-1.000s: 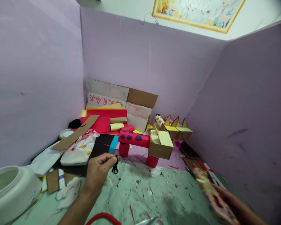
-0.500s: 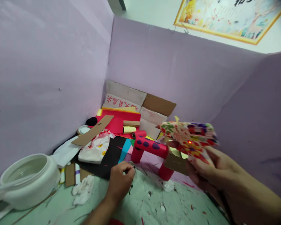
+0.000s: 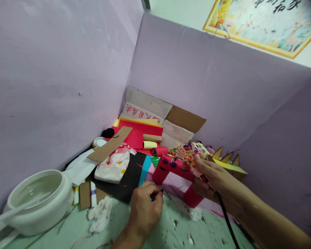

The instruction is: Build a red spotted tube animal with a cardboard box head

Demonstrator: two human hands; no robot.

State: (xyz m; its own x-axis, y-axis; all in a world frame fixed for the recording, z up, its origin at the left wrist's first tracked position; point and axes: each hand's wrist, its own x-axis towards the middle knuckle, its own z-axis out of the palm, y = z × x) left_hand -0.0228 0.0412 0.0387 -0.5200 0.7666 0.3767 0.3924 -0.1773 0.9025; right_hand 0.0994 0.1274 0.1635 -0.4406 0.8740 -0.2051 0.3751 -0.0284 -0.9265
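Observation:
My right hand grips a flower-patterned hot glue gun with a small red light and a black cord. The gun points left, over a structure of red paper tubes, whose top tube has dark purple spots. It partly hides that top tube, and I cannot tell whether its nozzle touches it. In front of the structure's left leg, my left hand is closed in a pinch. A tiny dark piece shows at its fingertips, too small to name.
A white pot with a handle stands at left. Beside it lie crumpled tissue, a white plastic bag and a cardboard strip. Red sheets and folded cardboard are at the back. A yellow spiked piece sits right.
The glue gun has come down and left, from in front of the right side to over the red tubes. My left hand stays pinched near the left leg. The view has shifted slightly.

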